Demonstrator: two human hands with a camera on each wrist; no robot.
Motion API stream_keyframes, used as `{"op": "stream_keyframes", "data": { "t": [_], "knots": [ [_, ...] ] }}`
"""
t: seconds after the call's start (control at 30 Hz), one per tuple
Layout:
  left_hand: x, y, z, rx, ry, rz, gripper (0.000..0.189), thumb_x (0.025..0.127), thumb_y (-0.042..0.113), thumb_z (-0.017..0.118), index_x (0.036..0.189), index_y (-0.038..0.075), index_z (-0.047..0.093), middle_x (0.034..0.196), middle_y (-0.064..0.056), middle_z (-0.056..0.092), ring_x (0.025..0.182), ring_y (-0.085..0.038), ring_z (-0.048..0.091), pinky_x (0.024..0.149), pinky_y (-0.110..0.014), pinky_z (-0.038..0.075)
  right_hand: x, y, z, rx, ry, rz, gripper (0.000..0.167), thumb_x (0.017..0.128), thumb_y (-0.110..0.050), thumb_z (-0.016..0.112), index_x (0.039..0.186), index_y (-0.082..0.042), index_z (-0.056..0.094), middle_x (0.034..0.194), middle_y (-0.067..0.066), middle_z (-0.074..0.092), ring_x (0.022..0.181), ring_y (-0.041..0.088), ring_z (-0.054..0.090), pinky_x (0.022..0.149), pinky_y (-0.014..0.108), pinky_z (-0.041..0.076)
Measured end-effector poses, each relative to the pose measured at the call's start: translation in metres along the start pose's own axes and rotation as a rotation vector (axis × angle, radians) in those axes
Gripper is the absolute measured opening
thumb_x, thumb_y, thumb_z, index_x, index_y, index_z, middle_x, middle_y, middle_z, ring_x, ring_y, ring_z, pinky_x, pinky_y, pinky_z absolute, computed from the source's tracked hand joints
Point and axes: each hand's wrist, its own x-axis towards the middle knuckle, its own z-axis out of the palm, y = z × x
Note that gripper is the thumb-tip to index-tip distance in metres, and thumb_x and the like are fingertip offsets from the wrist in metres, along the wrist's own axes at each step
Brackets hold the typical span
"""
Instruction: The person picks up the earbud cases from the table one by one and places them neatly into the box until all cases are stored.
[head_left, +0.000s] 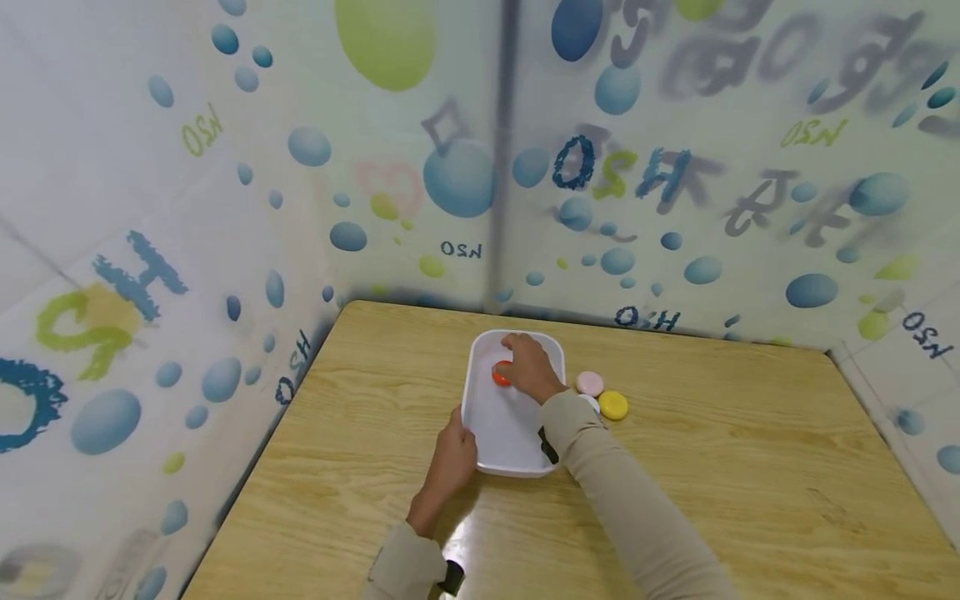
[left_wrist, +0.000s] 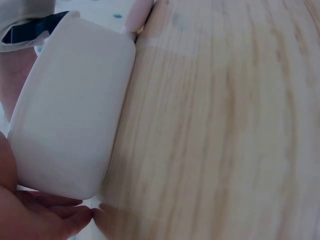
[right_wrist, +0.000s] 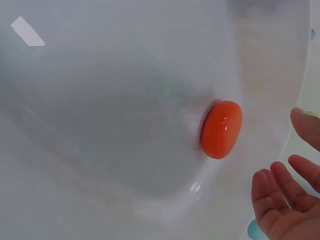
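Walls (head_left: 459,179) printed with bubbles and letters surround a wood-grain table (head_left: 360,392). White tray (head_left: 506,433) sits on it, its left side gripped between the thumb and fingers of the left hand (head_left: 454,454). Inside, near the far end, lies an orange disc (right_wrist: 222,130). Above it the right hand (head_left: 532,369) holds nothing, fingers loose and apart from the disc. Pink (head_left: 590,383), yellow (head_left: 613,406) and partly hidden white (head_left: 592,403) discs cluster just right of the tray.
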Motion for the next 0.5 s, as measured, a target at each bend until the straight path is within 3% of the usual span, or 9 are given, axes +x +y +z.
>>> {"op": "stream_keyframes", "data": {
  "t": [0.27,0.5],
  "knots": [
    [-0.002,0.003,-0.001,-0.008,-0.004,-0.002,0.049,0.091,-0.007,0.036,0.139,-0.019,0.038,0.129,-0.043,0.051,0.122,-0.051,0.053,0.103,-0.058,0.046,-0.007,0.000,-0.018,0.064,0.029,-0.027,0.049,0.088,-0.019,0.074,0.128,0.003,0.061,0.124,0.018,0.064,0.113,0.033,0.060,0.100,0.043,0.050],
    [-0.002,0.004,0.000,-0.001,-0.008,0.000,0.049,0.092,-0.007,0.036,0.139,-0.018,0.038,0.130,-0.042,0.052,0.123,-0.050,0.052,0.104,-0.058,0.044,-0.019,0.009,-0.039,0.076,0.066,-0.001,0.049,0.091,-0.020,0.072,0.132,0.002,0.058,0.129,0.018,0.062,0.116,0.033,0.058,0.102,0.045,0.050]
  ]
}}
